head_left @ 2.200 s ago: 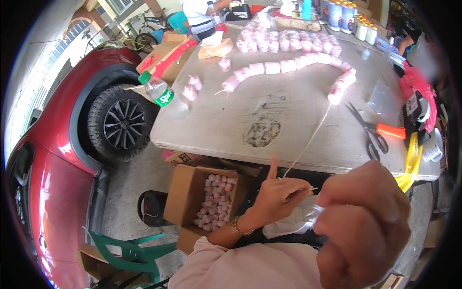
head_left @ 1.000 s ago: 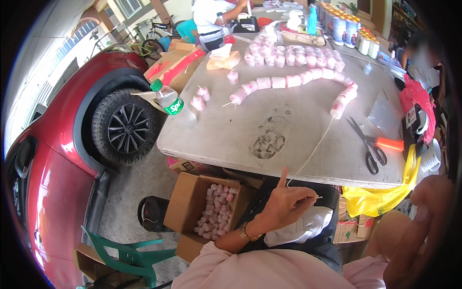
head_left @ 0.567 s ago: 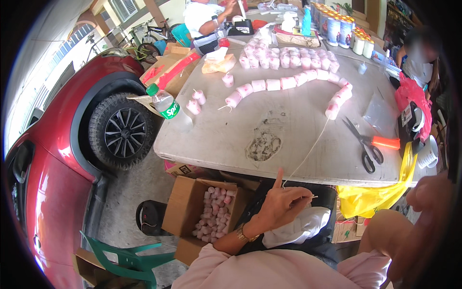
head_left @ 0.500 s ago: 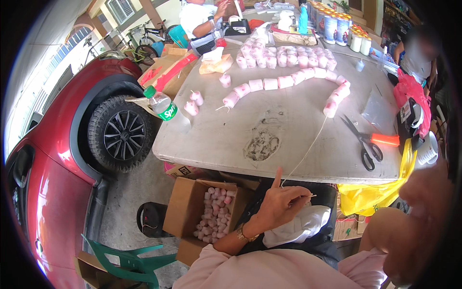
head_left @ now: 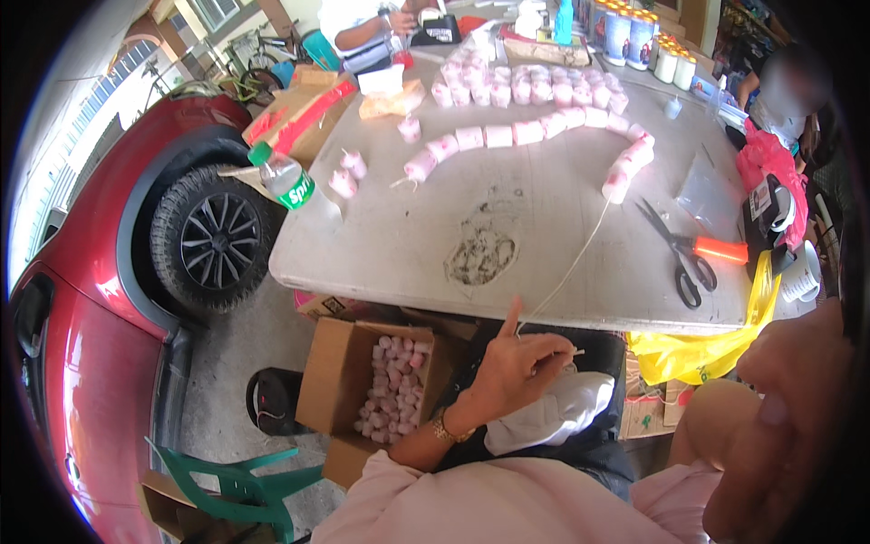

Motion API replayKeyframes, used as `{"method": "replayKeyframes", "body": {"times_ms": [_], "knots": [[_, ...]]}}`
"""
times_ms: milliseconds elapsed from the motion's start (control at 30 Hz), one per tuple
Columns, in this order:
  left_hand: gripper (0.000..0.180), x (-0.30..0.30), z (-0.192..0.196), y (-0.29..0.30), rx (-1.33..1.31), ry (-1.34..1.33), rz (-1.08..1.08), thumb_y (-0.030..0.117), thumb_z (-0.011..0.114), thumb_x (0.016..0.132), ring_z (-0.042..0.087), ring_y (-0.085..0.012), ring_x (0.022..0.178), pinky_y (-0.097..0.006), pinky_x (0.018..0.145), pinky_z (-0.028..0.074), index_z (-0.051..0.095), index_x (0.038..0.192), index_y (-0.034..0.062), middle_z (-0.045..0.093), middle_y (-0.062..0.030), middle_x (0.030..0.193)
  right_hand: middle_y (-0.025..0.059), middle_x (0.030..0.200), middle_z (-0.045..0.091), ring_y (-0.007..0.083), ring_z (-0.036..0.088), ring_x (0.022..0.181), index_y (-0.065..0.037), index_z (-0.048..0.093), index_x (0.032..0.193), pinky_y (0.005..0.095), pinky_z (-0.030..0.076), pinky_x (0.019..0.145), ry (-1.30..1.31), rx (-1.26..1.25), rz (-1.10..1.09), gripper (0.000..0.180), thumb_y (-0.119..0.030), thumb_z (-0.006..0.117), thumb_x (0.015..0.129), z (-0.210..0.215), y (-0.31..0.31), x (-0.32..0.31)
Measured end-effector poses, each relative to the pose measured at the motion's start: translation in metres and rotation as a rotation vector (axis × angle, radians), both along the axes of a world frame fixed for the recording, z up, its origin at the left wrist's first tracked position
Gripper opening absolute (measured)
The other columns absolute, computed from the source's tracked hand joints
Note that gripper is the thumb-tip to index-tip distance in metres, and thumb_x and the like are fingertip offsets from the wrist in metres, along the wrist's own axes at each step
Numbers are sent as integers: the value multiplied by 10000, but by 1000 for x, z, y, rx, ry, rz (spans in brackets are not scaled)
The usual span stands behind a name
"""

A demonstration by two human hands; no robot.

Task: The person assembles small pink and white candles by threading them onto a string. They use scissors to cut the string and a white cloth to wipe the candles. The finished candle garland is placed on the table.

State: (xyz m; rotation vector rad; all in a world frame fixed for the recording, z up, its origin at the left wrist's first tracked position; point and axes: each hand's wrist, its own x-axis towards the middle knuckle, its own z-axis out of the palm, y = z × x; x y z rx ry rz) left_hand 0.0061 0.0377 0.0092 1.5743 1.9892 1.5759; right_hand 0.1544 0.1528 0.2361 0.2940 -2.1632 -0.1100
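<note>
While the left hand pinches the cord near its tip, right hand is blurred at near right, can't tell its grip. Cord slants over the near edge of the table to strung pink cylinders; likely light, limp, best pinched just behind the tip.

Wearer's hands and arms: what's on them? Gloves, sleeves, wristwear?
No gloves on the left hand or right hand. Pale pink sleeves, ending above the wrists. Left wrist: gold-toned band, watch or bracelet unclear. Right wrist too blurred to tell.
</note>
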Motion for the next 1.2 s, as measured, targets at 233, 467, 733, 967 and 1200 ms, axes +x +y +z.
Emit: {"method": "replayKeyframes", "body": {"times_ms": [233, 467, 733, 967, 1200], "knots": [[100, -1, 7, -1, -11, -9, -12, 7, 709, 809, 558, -124, 516, -533, 1185, 164, 682, 889, 61, 680, -5, 732, 129, 816, 618, 250, 563, 567, -15, 620, 818, 335, 433, 515, -96, -70, 22, 83, -41, 582, 749, -1, -4, -3], [60, -13, 29, -18, 142, -279, -69, 51, 689, 859, 646, -152, 722, -524, 1174, 154, 690, 919, 55, 692, -31, 893, 126, 888, 648, 246, 643, 656, -43, 658, 886, 308, 508, 595, -415, -594, -11, 182, 64, 670, 738, -83, -17, -36], [73, -16, 34, -18, 153, -109, -19, 30, 696, 850, 675, -172, 841, -573, 1174, 79, 690, 921, 50, 707, -49, 892, 116, 944, 660, 236, 684, 759, -28, 641, 963, 312, 539, 629, -326, -989, 62, 200, 67, 693, 794, -147, -10, -42], [95, -10, 28, -13, 165, -60, 60, 29, 686, 858, 685, -178, 821, -583, 1168, 82, 703, 948, 56, 708, -56, 899, 89, 895, 637, 148, 632, 782, 3, 627, 984, 252, 512, 643, -251, -1087, 61, 212, 112, 665, 806, -168, -6, -46], [133, -8, 25, -10, 293, -182, 94, 34, 699, 857, 678, -145, 845, -579, 1165, 86, 715, 989, 45, 709, -53, 930, 119, 928, 642, 190, 642, 775, -21, 596, 1029, 280, 524, 675, -72, -813, 65, 280, 113, 665, 794, -175, -10, -49]]}}
